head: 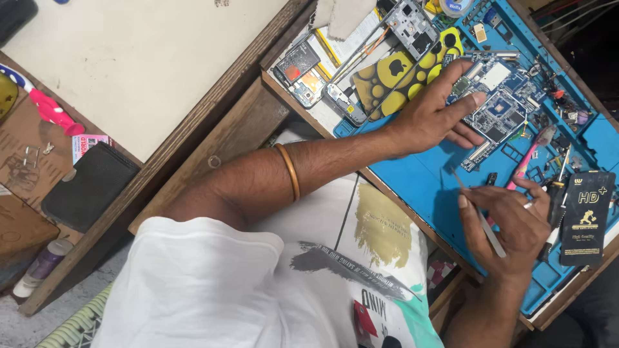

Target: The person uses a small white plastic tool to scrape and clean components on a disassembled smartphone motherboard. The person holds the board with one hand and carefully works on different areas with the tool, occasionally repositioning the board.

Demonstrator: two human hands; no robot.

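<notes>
Blue-green circuit board (pixel 496 103) (bare chips), left hand (pixel 429 116) touching it

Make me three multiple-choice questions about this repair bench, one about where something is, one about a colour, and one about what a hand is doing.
1. Where does the circuit board lie?
A. on the work mat
B. on the floor
C. in the person's lap

2. What colour is the work mat?
A. red
B. blue
C. grey

3. What is the right hand doing?
A. resting flat and empty
B. pinching tweezers
C. gripping a bottle

Answers:
1 A, the board sits on the mat under the fingers of the left hand.
2 B, the bare mat surface is bright blue.
3 B, thin metal tweezers run between its thumb and fingers.
</notes>
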